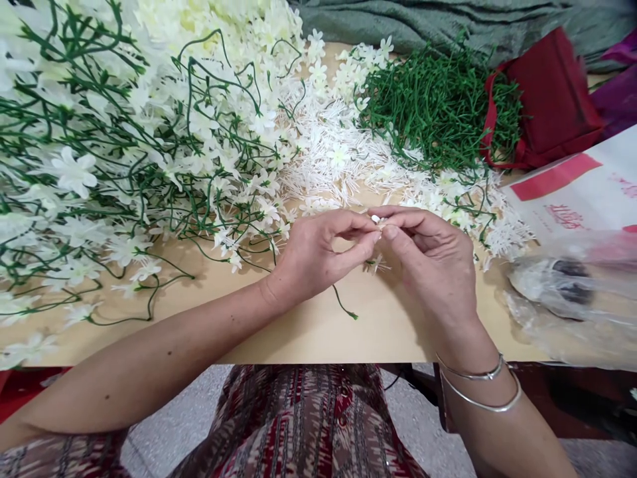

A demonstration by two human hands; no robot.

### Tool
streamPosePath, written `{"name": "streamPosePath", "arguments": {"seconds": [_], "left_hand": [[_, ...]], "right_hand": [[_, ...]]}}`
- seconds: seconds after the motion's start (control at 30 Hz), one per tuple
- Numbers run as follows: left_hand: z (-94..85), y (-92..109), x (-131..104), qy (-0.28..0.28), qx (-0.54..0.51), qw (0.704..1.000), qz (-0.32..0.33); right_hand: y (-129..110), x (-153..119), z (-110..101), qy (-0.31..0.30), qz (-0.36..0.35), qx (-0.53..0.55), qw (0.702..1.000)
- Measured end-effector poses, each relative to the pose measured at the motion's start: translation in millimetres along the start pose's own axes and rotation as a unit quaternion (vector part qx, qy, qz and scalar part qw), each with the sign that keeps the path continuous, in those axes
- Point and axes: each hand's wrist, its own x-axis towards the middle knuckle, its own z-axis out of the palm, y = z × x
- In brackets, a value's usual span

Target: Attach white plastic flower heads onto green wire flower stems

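Over the table's near half my left hand [321, 251] and my right hand [438, 255] meet fingertip to fingertip, both closed in a pinch. Between them shows a small white flower piece [376, 219], mostly hidden by the fingers. Just below the fingertips is a small white blossom [378, 263]. From beneath my left hand a thin green stem [344, 305] sticks out; whether it is held or lies on the table I cannot tell. To the left of my hands spreads a large heap of white artificial flowers on green stems [149, 159].
Behind my hands lie a pile of thin white pieces [323, 143] and a pile of loose green stems [423, 99]. At the right are a dark red bag [555, 99], a white printed bag [572, 192] and clear plastic [537, 332]. Green cloth [448, 23] lines the back.
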Motion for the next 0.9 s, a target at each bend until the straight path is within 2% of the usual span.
{"name": "streamPosePath", "arguments": {"seconds": [0.1,0.2,0.33,0.53,0.7,0.8,0.9], "left_hand": [[-1.3,-2.2,4.1,-0.009,-0.125,0.989,-0.081],[-2.6,-8.6,6.8,-0.021,-0.18,0.977,-0.111],[-3.4,-13.0,6.7,-0.027,-0.147,0.984,-0.101],[-5.2,-7.3,4.4,-0.035,-0.069,0.995,-0.069],[-4.2,-12.7,4.3,-0.042,-0.089,0.991,-0.091],[-3.1,-17.6,5.1,-0.047,-0.139,0.984,-0.104],[-2.5,-20.0,5.7,-0.035,-0.17,0.978,-0.113]], "right_hand": [[-0.4,0.5,0.9,0.01,-0.041,-0.035,0.999],[0.5,-0.2,2.2,0.016,-0.075,-0.074,0.994],[5.9,-0.3,2.9,0.035,-0.08,-0.081,0.993],[15.4,-0.4,4.2,0.054,-0.071,-0.057,0.994],[18.8,1.1,2.0,0.059,-0.08,-0.057,0.993],[14.8,1.7,-0.3,0.069,-0.134,-0.129,0.98],[10.2,1.2,-1.1,0.087,-0.204,-0.211,0.952]]}}
